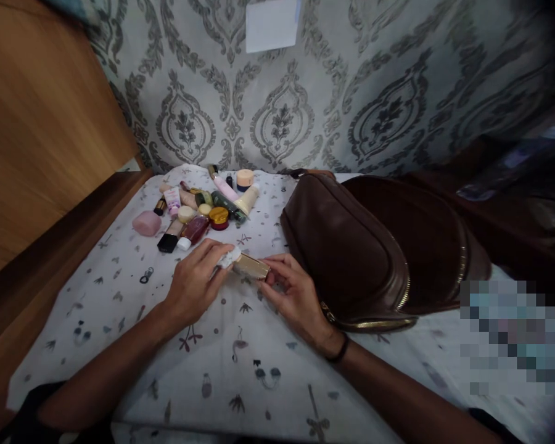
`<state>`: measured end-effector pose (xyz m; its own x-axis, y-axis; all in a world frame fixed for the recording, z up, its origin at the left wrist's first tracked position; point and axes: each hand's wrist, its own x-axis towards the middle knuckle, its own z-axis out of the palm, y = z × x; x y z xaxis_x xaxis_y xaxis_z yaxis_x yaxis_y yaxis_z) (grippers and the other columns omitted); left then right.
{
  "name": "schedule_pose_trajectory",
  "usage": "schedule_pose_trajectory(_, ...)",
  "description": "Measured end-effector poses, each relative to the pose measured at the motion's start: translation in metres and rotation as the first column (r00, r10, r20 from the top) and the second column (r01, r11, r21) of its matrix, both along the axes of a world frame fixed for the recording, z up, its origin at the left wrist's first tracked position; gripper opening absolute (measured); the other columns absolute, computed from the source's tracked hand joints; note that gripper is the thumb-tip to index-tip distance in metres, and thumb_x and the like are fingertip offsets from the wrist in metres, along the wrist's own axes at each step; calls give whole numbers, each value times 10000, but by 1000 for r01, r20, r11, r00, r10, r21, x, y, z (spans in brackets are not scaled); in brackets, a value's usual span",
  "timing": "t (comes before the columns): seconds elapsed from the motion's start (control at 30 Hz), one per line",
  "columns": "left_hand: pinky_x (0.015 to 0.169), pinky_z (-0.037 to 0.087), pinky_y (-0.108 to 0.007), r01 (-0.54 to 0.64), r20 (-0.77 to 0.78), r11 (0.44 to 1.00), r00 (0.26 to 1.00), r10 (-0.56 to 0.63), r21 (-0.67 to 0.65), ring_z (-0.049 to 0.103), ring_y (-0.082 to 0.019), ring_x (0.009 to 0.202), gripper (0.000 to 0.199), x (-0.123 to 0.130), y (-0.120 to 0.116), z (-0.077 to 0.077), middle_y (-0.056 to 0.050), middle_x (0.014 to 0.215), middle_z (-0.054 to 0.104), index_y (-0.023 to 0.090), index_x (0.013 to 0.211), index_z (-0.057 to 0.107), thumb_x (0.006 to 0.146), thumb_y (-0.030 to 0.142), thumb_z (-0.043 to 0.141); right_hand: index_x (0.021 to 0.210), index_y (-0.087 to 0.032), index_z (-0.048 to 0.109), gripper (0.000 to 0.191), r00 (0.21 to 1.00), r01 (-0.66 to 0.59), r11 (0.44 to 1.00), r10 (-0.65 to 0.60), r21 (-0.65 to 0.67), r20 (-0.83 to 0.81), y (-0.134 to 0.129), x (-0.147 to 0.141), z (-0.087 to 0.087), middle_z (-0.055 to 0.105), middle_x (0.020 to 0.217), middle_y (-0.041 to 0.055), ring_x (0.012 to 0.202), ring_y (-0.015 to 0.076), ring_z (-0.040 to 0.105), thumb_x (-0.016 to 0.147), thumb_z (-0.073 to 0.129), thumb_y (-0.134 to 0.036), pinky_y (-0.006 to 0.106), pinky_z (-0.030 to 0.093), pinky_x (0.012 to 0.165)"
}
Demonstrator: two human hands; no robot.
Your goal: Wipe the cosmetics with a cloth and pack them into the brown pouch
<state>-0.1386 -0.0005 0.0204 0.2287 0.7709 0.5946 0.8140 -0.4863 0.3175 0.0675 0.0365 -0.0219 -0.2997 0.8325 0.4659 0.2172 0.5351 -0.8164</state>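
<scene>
Near the middle of the view, a small gold rectangular case [251, 267] is held above a white patterned cloth [166, 376]. My right hand [296, 296] pinches the case's right end between thumb and fingers. A crumpled white tissue or wipe [230, 256] is pinched in my left hand [197, 280], against the left end of the case. Beyond my left hand lie several cosmetics, among them a red jar with a gold lid [219, 217], a dark red bottle [195, 229] and a pink rounded container [147, 223].
An open dark brown leather bag [342, 246] with gold zips lies right of my right hand. A wooden panel [46, 123] stands at the left. Patterned wallpaper [282, 117] rises behind, with a white rectangle [272, 26] on it. A blurred patch covers the lower right.
</scene>
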Motion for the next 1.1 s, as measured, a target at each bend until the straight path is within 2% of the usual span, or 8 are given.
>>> schedule_pose_trajectory(0.17,830,565,-351,-12,-114,997,993,21,73,658,-224,991,259,7,-7,0,-96,1087,660,165,1216,581,977,183,483,1122,-220,712,302,997,-76,997,76,36,3,-3,-1,-1,615,965,39,726,140,580,838,664,-127,288,540,695)
schedule_pose_trajectory(0.27,807,582,-341,56,-179,991,983,-33,124,662,-222,988,263,18,-14,-1,-107,1081,667,156,1226,565,980,156,472,1126,-231,718,280,995,-92,994,90,51,31,-3,0,-1,629,946,35,702,138,578,861,658,-163,284,536,680)
schedule_pose_trajectory(0.43,790,601,-332,166,-245,963,963,-112,212,670,-222,965,296,31,-21,-1,-120,1060,684,124,1254,543,963,99,496,1005,-224,748,170,993,-100,991,94,85,71,-4,0,3,644,887,39,771,166,618,894,621,-203,275,528,696)
schedule_pose_trajectory(0.67,852,586,-353,103,-146,988,986,-85,119,655,-225,1034,286,18,-11,-3,-108,1119,649,173,1245,574,977,146,476,1000,-210,730,191,997,-16,998,13,52,70,-2,0,3,623,782,6,682,151,593,814,696,-181,267,519,662)
schedule_pose_trajectory(0.8,894,567,-362,108,-93,991,991,-100,77,644,-223,1054,287,17,-9,-3,-109,1138,639,168,1250,581,982,153,476,1013,-198,720,239,1000,-25,1000,25,-10,-5,-2,-2,-2,643,811,8,666,143,595,776,745,-206,272,524,651)
schedule_pose_trajectory(0.93,938,548,-365,121,-47,991,992,-118,57,629,-225,1097,302,18,-10,-2,-110,1171,630,181,1267,587,989,166,471,1182,-201,673,414,995,-68,991,59,-113,-84,-6,-8,-3,650,817,1,692,145,607,780,757,-251,282,529,678)
schedule_pose_trajectory(1.03,947,539,-358,136,10,991,991,-136,23,624,-221,1104,314,17,-9,-2,-103,1166,632,191,1276,594,991,181,463,1293,-213,608,495,981,-151,965,118,-214,-156,-8,-12,0,630,787,-15,679,140,601,820,717,-306,277,530,657)
schedule_pose_trajectory(1.1,932,539,-355,143,36,990,989,-143,-12,628,-218,1085,312,16,-8,-3,-96,1146,638,195,1264,606,989,188,460,1281,-218,605,489,962,-219,930,156,-294,-223,-8,-13,1,619,762,-20,657,141,591,825,712,-355,271,527,614)
